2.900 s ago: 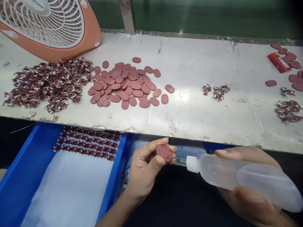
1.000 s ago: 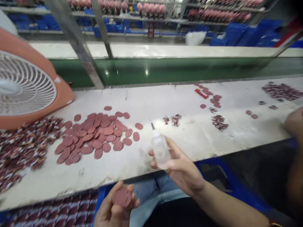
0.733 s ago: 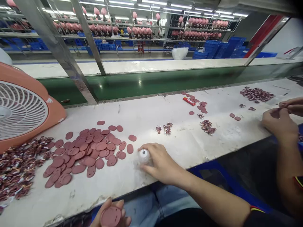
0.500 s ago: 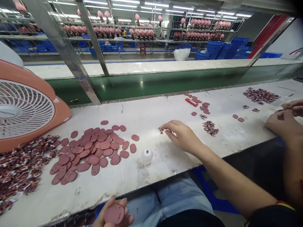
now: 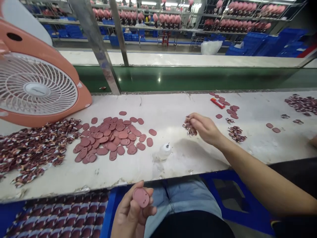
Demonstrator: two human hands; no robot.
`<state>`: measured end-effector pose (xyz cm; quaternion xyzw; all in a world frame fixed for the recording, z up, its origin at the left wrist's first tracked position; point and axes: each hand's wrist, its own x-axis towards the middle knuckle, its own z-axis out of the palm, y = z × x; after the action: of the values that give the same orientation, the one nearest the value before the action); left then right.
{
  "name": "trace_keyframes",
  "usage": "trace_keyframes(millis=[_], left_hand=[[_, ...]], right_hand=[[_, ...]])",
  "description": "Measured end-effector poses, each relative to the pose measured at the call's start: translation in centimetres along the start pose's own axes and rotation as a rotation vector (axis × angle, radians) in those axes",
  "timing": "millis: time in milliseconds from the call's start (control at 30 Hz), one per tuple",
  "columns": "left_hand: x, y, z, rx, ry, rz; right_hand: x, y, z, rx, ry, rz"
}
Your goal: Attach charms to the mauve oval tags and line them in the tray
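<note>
My left hand [image 5: 132, 210] is closed around a pink oval disc [image 5: 141, 197] with small holes, low in front of the table edge. Over the table, my right hand [image 5: 203, 127] has its fingers pinched at a small cluster of maroon-and-white pieces [image 5: 190, 130]. One such small piece seems to be between the fingertips, partly hidden by them. A white bottle [image 5: 165, 151] with a thin dark tip stands left of that hand. Farther left lies a spread heap of pink oval discs [image 5: 112, 134].
An orange fan [image 5: 83, 96] stands at the left, behind a big maroon-and-white heap [image 5: 37, 148]. A red tube-like item [image 5: 217, 103] lies among discs. Below the table edge is a blue crate [image 5: 109, 211] with rows of parts. A co-worker's hand [image 5: 314, 141] shows at right.
The view has swung left and down, bringing the crate into sight. My left hand has come up with the disc. My right hand's fingers have drawn together at the small pieces.
</note>
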<state>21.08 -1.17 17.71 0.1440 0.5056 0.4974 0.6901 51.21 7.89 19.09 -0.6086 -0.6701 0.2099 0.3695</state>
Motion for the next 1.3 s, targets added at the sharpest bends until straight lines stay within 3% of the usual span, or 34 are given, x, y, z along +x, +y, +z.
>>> trace_keyframes(millis=[100, 233, 367, 467, 733, 1300], left_hand=[[-0.2, -0.1, 0.3, -0.010, -0.056, -0.086], [-0.3, -0.2, 0.3, 0.007, -0.186, -0.208], [-0.4, -0.5, -0.1, -0.022, -0.388, -0.316], [-0.5, -0.6, -0.2, -0.022, -0.442, -0.317], [-0.7, -0.8, -0.5, 0.004, -0.491, -0.329], [-0.7, -1.0, -0.8, -0.002, -0.448, -0.392]], right_hand=[[-3.9, -2.7, -0.3, 0.188, 0.015, 0.055], [-7.8, -6.6, -0.2, 0.378, -0.130, 0.139], [-9.2, -8.9, 0.7, 0.473, -0.393, 0.117], [-9.4, -9.6, 1.9, 0.526, -0.419, 0.126], [-8.5, -10.2, 4.0, 0.561, -0.429, 0.055], [-7.7, -11.0, 4.0, 0.359, -0.490, -0.069]])
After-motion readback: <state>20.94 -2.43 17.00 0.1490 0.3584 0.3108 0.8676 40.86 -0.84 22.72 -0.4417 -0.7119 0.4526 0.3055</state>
